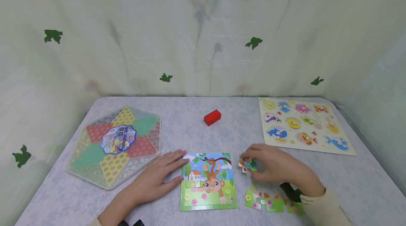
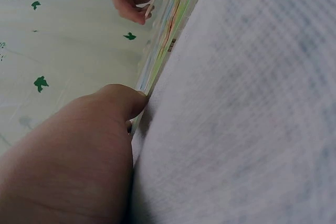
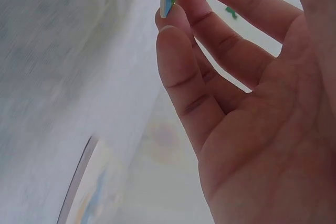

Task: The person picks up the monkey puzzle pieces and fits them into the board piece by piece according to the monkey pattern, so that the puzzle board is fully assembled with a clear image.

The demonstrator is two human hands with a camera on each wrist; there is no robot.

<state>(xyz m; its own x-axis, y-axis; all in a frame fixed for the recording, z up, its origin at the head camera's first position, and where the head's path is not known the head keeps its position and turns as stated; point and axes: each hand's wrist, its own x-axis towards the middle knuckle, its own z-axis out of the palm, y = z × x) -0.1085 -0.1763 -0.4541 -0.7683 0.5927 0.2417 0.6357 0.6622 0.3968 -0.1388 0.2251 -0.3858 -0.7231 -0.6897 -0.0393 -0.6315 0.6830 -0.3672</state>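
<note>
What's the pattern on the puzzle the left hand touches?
The puzzle shows a brown monkey hanging upside down over green grass, clearest in the head view.

Our left hand [image 1: 158, 176] points towards two o'clock, fingers [image 1: 177, 165] extended; our right hand [image 1: 275, 162] pinches, pointing towards ten.

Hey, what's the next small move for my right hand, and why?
Probably carry the puzzle piece left, over the monkey board: your right hand holds it to the right of the board, your left hand touches the board's left edge, perhaps enough to steady it, and more loose pieces lie nearby.
</note>
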